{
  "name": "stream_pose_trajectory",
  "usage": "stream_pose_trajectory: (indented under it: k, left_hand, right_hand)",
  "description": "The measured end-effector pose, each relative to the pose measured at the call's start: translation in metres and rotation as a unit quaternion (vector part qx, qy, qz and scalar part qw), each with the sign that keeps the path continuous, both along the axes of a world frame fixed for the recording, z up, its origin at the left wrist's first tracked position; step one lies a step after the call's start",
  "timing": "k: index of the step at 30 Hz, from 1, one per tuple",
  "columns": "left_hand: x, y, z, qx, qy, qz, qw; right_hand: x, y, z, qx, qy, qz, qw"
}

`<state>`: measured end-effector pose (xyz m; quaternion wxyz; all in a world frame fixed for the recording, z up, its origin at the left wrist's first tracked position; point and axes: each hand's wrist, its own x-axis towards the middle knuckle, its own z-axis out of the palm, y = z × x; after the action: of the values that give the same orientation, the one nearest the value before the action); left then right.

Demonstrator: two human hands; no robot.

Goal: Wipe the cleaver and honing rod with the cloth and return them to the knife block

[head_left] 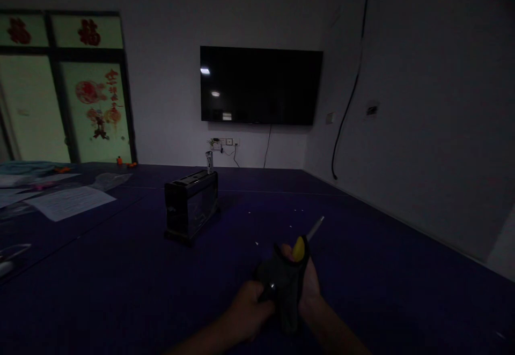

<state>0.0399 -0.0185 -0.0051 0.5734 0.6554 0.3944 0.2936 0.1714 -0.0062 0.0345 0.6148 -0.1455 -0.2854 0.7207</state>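
Note:
In the dim light, my left hand (251, 304) is closed on a dark object (281, 285), thumb on top near a small shiny spot. My right hand (311, 285) wraps the same object from its right side, with fingertips showing at its upper rim. The object's exact kind cannot be made out. A rounded yellow piece (298, 249) shows at its top opening. Just beyond, a thin pale metal shaft (315, 228) points up and to the right; its other end is hidden.
A glossy black box (191, 205) with slots on top stands left of centre; a small patterned item (210, 162) shows at its far end. Papers (72, 202) and clear plastic (109, 180) lie left on the dark blue surface (132, 269). Small white scraps (257, 243) lie ahead.

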Motion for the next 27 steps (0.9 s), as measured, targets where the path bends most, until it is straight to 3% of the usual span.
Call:
stream_pose_trajectory:
  k: [27]
  left_hand:
    - [0.001, -0.002, 0.004, 0.009, -0.007, 0.0, 1.0]
  right_hand:
    - [0.004, -0.002, 0.013, -0.07, -0.032, -0.006, 0.997]
